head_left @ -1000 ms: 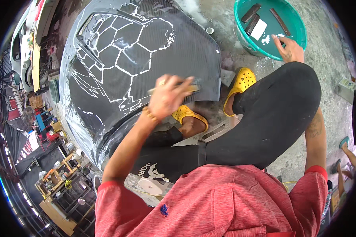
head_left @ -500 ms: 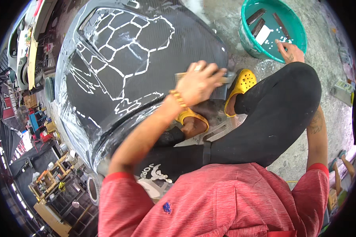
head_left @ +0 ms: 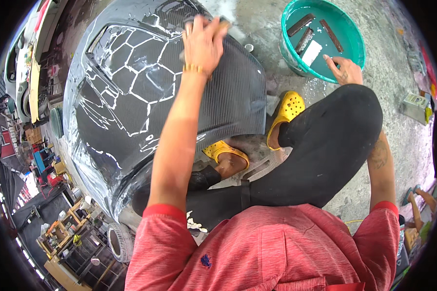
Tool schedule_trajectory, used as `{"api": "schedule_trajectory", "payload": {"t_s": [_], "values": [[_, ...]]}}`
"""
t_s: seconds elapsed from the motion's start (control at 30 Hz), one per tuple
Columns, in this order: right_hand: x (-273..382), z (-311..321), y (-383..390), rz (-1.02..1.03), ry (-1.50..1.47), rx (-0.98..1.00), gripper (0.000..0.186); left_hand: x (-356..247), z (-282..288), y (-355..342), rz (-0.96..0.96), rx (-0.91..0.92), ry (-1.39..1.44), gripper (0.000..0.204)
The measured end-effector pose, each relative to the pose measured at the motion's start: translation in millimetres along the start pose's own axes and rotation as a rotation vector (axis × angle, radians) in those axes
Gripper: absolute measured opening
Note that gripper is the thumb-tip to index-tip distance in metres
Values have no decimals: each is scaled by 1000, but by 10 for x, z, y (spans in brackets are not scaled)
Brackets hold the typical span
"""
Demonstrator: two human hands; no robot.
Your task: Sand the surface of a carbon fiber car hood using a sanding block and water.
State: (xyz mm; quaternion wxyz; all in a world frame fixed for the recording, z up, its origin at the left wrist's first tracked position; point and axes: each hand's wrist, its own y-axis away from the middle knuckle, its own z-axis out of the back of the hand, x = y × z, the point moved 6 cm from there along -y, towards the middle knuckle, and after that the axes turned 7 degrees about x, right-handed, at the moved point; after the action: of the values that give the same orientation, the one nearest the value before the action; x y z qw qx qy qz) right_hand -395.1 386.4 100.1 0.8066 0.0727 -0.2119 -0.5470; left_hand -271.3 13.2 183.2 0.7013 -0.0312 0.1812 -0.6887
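Observation:
A dark, ribbed-looking car hood point(head_left: 223, 104), with a pattern like carbon fibre, lies in front of me, wet, with white lines of lather across it. My left hand point(head_left: 203, 46) presses on its far part, fingers wrapped over a sanding block point(head_left: 223, 25); the hand is smeared by motion and hides most of the block. My right hand point(head_left: 345, 72) hangs loosely beyond my raised knee, fingers apart and nothing in them, beside the near rim of a green tub point(head_left: 287, 52). In the tub's water are several dark bars point(head_left: 331, 36) and a white rectangular piece point(head_left: 311, 52).
My yellow clogs point(head_left: 290, 107) are planted by the hood's near edge. A metal can point(head_left: 414, 107) stands on the concrete floor at right. A tyre point(head_left: 120, 241) and a cluttered wooden rack point(head_left: 73, 225) are at left. Another person's legs point(head_left: 416, 208) show at far right.
My left hand has swept the sanding block away from me and to the left, from the hood's right edge to its far part. My right hand stays by the tub.

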Motion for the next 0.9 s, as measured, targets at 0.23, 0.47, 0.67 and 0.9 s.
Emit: {"api": "schedule_trajectory", "payload": {"t_s": [0.23, 0.47, 0.67, 0.9], "values": [[-64, 196, 413, 2, -41, -126, 54, -576, 382, 1391, 35, 291, 93, 50], [135, 101, 142, 92, -110, -128, 56, 381, 306, 14, 96, -119, -132, 33], [-67, 81, 351, 35, -32, -138, 52, -715, 525, 1623, 142, 216, 78, 50], [241, 89, 185, 100, -95, -169, 53, 554, 453, -13, -18, -58, -104, 34]]}}
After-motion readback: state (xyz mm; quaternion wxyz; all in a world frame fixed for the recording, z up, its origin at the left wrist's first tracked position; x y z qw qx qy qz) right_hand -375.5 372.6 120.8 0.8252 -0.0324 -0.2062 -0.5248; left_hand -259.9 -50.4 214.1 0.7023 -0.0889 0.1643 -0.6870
